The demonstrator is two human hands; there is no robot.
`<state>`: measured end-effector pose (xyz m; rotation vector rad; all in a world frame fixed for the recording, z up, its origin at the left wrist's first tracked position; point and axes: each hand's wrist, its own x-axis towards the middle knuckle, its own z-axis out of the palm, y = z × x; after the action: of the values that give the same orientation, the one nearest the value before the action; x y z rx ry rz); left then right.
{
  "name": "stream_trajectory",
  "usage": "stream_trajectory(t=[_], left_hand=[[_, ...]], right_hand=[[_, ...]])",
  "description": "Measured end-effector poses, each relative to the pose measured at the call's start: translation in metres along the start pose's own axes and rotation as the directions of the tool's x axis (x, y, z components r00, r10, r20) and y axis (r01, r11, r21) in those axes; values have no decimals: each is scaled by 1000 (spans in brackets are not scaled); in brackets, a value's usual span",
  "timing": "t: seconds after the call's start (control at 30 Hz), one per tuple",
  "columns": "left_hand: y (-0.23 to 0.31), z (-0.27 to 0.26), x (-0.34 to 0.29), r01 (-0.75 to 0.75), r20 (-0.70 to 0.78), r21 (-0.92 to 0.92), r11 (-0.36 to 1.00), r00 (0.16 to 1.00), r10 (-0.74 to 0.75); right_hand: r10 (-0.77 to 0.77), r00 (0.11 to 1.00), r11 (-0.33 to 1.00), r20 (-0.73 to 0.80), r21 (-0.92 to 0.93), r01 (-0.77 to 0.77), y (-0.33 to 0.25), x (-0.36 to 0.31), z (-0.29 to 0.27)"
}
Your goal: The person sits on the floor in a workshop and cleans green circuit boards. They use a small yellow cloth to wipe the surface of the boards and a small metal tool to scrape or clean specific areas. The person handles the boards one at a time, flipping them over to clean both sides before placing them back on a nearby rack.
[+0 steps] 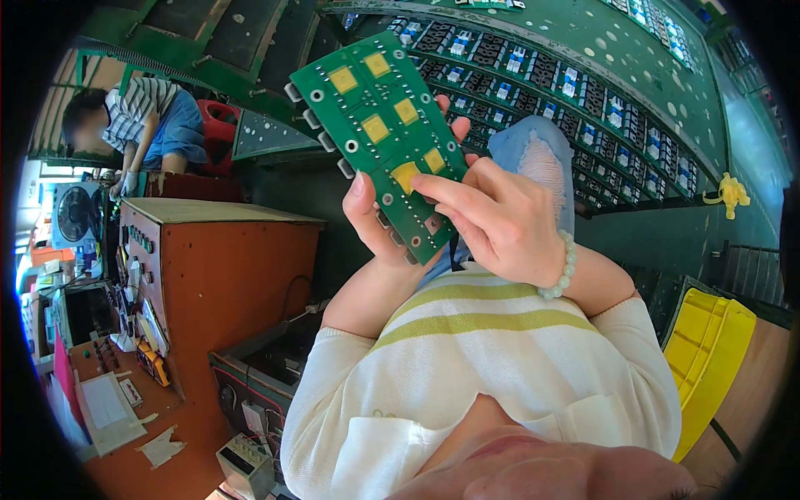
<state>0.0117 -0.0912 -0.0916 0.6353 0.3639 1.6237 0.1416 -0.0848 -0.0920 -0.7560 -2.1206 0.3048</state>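
Note:
A green circuit board point(371, 108) is tilted up in front of me, with white solder dots, ringed holes and several yellow tape squares point(376, 128) on its face. My left hand point(373, 229) is closed around the board, thumb at its left edge and fingertips showing past its right edge. Grey metal-looking connectors point(328, 142) stick out along the left side. My right hand point(508, 217) lies over the lower right of the board. Its index fingertip is on the lowest left tape square point(406, 177), the other fingers curled beneath; the thumb is hidden.
Behind the board, a green rack point(550, 42) bears rows of black and blue-white parts. An orange-brown cabinet point(229, 275) stands at left, beyond it a seated person point(154, 125). A yellow plastic crate point(708, 350) is at right, and a grey power supply box point(246, 467) at lower left.

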Motion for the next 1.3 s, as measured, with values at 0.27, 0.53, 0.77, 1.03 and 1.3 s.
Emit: stream_trajectory(t=[0.27, 0.53, 0.77, 1.03, 1.3], left_hand=[[2, -10, 0, 109, -6, -56, 992, 994, -109], [4, -5, 1, 166, -18, -109, 980, 986, -169], [0, -1, 0, 119, -24, -102, 988, 992, -122], [0, -4, -3, 121, 9, -11, 993, 993, -121], [-5, -5, -13, 228, -50, -67, 971, 972, -231]], right_hand=[[102, 982, 994, -157, 45, -96, 11, 1, -24], [154, 980, 983, 129, -117, -140, 9, -4, -23], [136, 989, 982, 51, -138, -128, 6, -5, -16], [35, 986, 998, -165, -43, -43, 13, -7, -16], [75, 988, 982, -138, -163, -97, 17, 16, -20]])
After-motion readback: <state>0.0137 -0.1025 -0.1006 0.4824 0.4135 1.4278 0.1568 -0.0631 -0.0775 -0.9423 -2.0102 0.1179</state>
